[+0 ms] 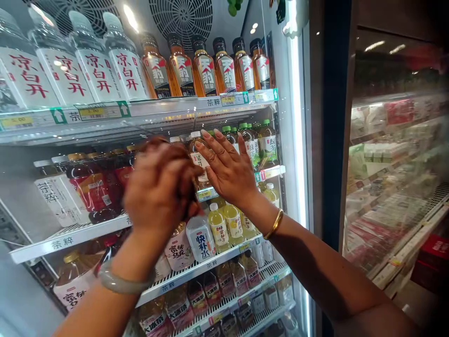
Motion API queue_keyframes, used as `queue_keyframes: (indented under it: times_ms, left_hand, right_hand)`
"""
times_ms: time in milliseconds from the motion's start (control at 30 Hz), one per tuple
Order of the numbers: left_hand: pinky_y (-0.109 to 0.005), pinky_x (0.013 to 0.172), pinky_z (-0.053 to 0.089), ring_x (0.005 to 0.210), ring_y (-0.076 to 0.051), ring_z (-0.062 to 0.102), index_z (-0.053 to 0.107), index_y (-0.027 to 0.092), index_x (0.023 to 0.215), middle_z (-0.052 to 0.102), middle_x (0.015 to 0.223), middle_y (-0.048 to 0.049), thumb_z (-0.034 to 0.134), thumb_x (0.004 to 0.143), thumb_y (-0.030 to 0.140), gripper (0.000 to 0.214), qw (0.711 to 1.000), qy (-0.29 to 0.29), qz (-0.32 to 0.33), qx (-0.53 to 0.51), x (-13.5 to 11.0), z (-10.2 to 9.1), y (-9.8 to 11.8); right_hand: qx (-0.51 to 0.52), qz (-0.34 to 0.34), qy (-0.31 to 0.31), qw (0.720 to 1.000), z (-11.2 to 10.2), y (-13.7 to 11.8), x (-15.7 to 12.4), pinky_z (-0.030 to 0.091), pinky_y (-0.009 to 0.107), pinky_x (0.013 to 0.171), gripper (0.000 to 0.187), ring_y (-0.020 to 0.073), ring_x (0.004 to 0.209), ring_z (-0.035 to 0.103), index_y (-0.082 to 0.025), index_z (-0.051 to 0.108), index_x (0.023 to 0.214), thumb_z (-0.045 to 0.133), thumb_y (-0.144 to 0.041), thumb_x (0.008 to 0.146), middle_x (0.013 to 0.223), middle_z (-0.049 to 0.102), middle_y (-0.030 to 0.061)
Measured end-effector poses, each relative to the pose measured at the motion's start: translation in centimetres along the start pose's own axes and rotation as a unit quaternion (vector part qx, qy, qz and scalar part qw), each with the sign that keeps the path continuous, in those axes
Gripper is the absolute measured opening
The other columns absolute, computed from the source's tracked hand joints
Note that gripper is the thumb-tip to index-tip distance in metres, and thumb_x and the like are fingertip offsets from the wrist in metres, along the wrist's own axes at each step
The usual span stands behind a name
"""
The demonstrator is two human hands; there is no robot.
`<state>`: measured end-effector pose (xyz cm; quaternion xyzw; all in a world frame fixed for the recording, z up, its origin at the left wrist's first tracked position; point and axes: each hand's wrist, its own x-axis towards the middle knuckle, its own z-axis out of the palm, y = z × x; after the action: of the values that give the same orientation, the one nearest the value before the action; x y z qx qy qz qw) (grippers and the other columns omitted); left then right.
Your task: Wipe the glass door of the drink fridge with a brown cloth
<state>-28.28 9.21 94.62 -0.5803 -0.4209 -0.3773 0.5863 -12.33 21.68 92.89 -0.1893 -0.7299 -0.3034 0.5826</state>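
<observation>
Head view: nearest, the left hand (154,187) has curled fingers, too blurred to tell whether they clamp the dark shape (190,195) beside them. The right hand (233,175) spreads its fingers apart, just before the white-capped bottle (199,161) on the second shelf (40,248); contact is unclear. Slow, level movements should avoid toppling the close-packed green-capped bottles (268,144).

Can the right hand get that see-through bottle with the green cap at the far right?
Probably yes: the bare right hand is open and looks near, and no other bottle stands before the clear plastic, green-capped bottle. I can't tell whether glass lies between.
</observation>
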Motion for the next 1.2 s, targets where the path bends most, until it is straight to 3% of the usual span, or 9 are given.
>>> queue_keyframes:
  times_ms: [133,300,533,700,800,967,1067,1133,1200]
  left_hand:
    - [-0.050,0.120,0.045,0.141,-0.029,0.055,0.069,0.027,0.125,0.063,0.145,-0.0075,0.067,0.095,0.026,0.031,0.991,-0.078,0.102,-0.049,0.5,0.6,0.7]
    - [-0.050,0.110,0.051,0.127,-0.030,0.064,0.071,0.027,0.120,0.067,0.138,-0.0058,0.072,0.090,0.029,0.030,1.000,0.008,-0.004,0.003,4.0,0.2,-0.9]
    - [-0.048,0.112,0.053,0.133,-0.030,0.061,0.066,0.026,0.129,0.065,0.143,-0.0107,0.069,0.093,0.024,0.036,0.991,-0.036,0.128,-0.028,1.2,2.3,2.1]
    - [-0.050,0.114,0.053,0.132,-0.029,0.063,0.067,0.032,0.128,0.066,0.142,-0.0051,0.067,0.095,0.028,0.033,0.998,-0.023,0.051,-0.031,4.2,1.8,1.0]
    - [-0.055,0.112,0.054,0.132,-0.032,0.063,0.068,0.029,0.126,0.066,0.141,-0.0070,0.063,0.098,0.030,0.029,1.000,0.010,0.005,-0.006,4.4,2.6,2.1]
    - [-0.053,0.115,0.053,0.133,-0.031,0.062,0.066,0.021,0.127,0.066,0.141,-0.0132,0.067,0.096,0.024,0.032,0.984,-0.048,0.166,-0.040,1.8,4.5,5.6]
    - [-0.051,0.115,0.052,0.133,-0.030,0.062,0.065,0.020,0.130,0.065,0.142,-0.0129,0.065,0.097,0.025,0.033,0.966,-0.098,0.236,-0.049,2.9,4.3,5.4]
    - [-0.051,0.114,0.053,0.133,-0.029,0.062,0.066,0.024,0.129,0.065,0.143,-0.0091,0.062,0.100,0.030,0.030,0.971,-0.109,0.209,-0.045,4.8,3.9,4.5]
    - [-0.051,0.112,0.053,0.133,-0.029,0.061,0.068,0.025,0.125,0.066,0.142,-0.0070,0.059,0.101,0.033,0.027,0.989,-0.079,0.123,-0.032,6.5,4.0,4.1]
  right_hand:
    - [0.007,0.004,0.014,1.000,0.2,-0.1,-0.3,-0.011,0.050,0.135,0.052,0.0162,0.161,0.022,-0.029,0.036,0.160,0.034,-0.034,0.109,0.170,0.033,-0.0040]
    - [0.030,0.060,0.031,0.997,0.2,0.0,-0.4,-0.004,0.053,0.136,0.052,0.0183,0.162,0.021,-0.027,0.039,0.158,0.037,-0.032,0.107,0.170,0.034,-0.0001]
    - [0.026,0.073,0.018,0.997,0.1,0.4,-0.4,0.006,0.050,0.137,0.055,0.0183,0.162,0.019,-0.025,0.037,0.160,0.037,-0.026,0.105,0.171,0.030,-0.0002]
    - [0.005,-0.005,0.010,1.000,-1.4,3.8,-0.4,0.012,0.047,0.137,0.051,0.0163,0.157,0.034,-0.030,0.042,0.157,0.041,-0.031,0.106,0.168,0.038,-0.0020]
    - [-0.005,-0.016,0.019,1.000,-1.7,6.0,-0.9,0.010,0.051,0.136,0.050,0.0171,0.157,0.033,-0.033,0.043,0.156,0.041,-0.031,0.107,0.167,0.039,-0.0022]
    - [0.004,-0.008,0.037,0.999,-1.2,7.3,-1.9,0.009,0.051,0.136,0.051,0.0173,0.159,0.028,-0.033,0.040,0.158,0.041,-0.031,0.107,0.167,0.038,-0.0026]
    - [0.014,0.022,0.055,0.998,-0.9,7.3,-2.1,0.009,0.052,0.136,0.050,0.0178,0.159,0.030,-0.036,0.041,0.157,0.040,-0.031,0.107,0.166,0.041,-0.0030]
    - [0.017,0.050,0.073,0.996,-0.8,7.3,-2.1,0.009,0.052,0.136,0.049,0.0186,0.158,0.031,-0.035,0.043,0.156,0.040,-0.030,0.107,0.166,0.041,-0.0014]
    - [0.019,0.080,0.088,0.993,-0.6,7.2,-2.0,0.007,0.053,0.136,0.048,0.0193,0.159,0.030,-0.034,0.046,0.154,0.039,-0.029,0.107,0.166,0.041,0.0002]
